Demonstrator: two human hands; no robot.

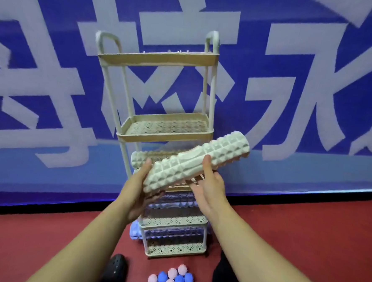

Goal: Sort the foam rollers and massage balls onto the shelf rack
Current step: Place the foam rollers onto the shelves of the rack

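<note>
Both hands hold the white roller [195,163] tilted, long axis running lower-left to upper-right: left hand [140,190] cups its low end, right hand [208,190] grips mid-body, before the rack [159,58].

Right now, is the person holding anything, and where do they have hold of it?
A white foam roller: left hand under its lower end, right hand at its middle.

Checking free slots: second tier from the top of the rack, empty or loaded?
Empty. The second tier shows only its bare perforated floor. The white roller is held in front, lower down, in both hands, not on that tier.
</note>
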